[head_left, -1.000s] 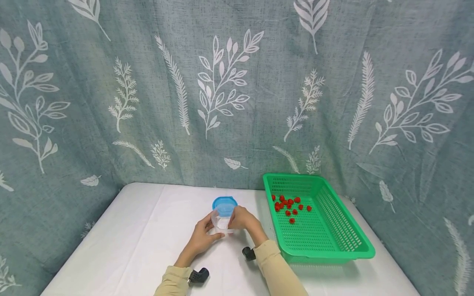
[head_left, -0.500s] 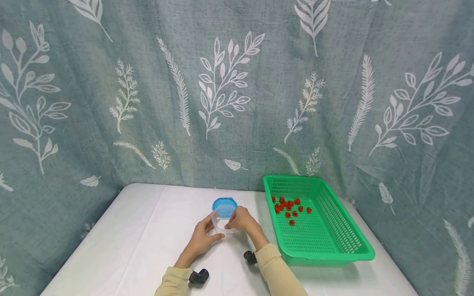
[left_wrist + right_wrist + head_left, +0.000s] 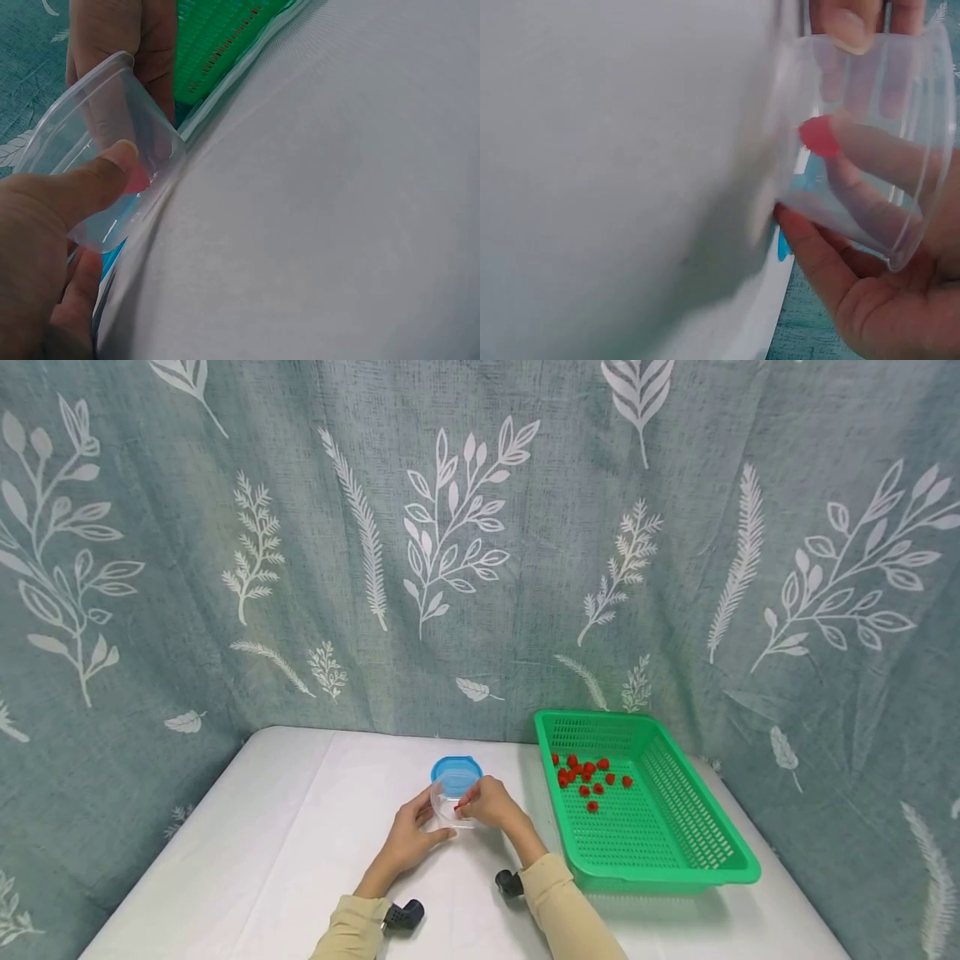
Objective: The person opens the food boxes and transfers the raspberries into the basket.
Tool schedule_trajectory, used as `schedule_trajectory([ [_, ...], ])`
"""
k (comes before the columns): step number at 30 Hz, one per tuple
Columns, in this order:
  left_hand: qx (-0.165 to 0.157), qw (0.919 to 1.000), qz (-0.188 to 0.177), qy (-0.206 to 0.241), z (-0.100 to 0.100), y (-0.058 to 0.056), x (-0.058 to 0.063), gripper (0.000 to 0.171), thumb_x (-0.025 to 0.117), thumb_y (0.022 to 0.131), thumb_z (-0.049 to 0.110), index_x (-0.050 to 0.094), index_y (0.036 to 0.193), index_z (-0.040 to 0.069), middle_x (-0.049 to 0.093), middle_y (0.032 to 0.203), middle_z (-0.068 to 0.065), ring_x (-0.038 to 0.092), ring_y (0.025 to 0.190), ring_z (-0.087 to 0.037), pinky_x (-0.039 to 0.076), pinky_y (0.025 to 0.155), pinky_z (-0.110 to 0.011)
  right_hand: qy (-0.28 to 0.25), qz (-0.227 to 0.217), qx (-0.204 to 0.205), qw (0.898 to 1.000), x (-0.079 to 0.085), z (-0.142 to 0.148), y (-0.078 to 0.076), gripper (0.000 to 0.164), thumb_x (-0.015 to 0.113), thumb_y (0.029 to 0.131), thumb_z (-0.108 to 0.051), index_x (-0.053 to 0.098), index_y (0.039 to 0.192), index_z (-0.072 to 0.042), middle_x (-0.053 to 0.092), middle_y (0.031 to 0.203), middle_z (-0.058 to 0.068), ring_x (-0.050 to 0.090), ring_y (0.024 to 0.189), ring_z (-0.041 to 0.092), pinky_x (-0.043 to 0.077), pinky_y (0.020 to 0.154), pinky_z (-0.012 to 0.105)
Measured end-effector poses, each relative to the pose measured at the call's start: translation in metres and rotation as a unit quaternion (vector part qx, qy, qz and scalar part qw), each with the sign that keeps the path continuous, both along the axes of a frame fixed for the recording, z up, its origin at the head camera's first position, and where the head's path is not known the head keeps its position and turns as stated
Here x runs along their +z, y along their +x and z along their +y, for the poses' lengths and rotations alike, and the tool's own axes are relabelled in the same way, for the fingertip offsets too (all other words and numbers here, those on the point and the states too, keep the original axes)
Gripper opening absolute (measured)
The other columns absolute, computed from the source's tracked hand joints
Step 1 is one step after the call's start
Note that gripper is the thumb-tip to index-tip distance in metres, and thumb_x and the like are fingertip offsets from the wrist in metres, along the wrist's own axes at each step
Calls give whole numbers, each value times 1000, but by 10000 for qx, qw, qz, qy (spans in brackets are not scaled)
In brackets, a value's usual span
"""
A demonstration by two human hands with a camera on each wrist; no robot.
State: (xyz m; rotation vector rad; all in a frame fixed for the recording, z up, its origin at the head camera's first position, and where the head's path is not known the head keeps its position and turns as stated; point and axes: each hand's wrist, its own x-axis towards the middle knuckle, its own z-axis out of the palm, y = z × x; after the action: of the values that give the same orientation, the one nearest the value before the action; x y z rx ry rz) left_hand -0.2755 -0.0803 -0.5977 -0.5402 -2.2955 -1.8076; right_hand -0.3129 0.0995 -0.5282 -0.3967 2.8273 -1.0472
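Note:
My left hand (image 3: 410, 839) grips a clear plastic tub (image 3: 442, 806) from the left, its thumb on the near wall. The thumb and a finger of my right hand (image 3: 491, 803) reach inside the tub and pinch a small raspberry (image 3: 819, 136). Other fingers (image 3: 810, 251) of the right hand lie outside the tub's wall. In the left wrist view the clear tub (image 3: 75, 124) stands with the red raspberry (image 3: 138, 180) partly hidden behind the left thumb. Just behind the tub, a blue lid (image 3: 456, 767) lies on the white table.
A green slotted basket (image 3: 660, 827) stands to the right with several raspberries (image 3: 588, 770) in its back left part. The white cloth-covered table (image 3: 247, 860) extends left. A patterned grey-green curtain (image 3: 345, 568) hangs behind it.
The right fingers have lifted slightly inside the tub, and the raspberry they pinch now shows more clearly. My left hand keeps its grip with hardly any movement.

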Motion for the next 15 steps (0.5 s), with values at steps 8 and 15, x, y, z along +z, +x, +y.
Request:
schedule_trajectory([
  [8,131,9999,-56,55,1,2,2,87,85,80,4,39,154,-1,52,148,-25,49,139,-40,42,116,-45,-15,-120,49,9999,1,-1,-3,11,87,78,-11,77,81,-6,72,80,2,57,76,13,50,65,25],
  [15,152,9999,-48,58,0,1,0,87,86,79,5,40,153,-1,53,147,-25,50,138,-40,42,116,-45,7,-206,22,9998,2,0,-1,11,86,80,-12,77,83,-6,73,87,3,56,80,14,50,67,27],
])
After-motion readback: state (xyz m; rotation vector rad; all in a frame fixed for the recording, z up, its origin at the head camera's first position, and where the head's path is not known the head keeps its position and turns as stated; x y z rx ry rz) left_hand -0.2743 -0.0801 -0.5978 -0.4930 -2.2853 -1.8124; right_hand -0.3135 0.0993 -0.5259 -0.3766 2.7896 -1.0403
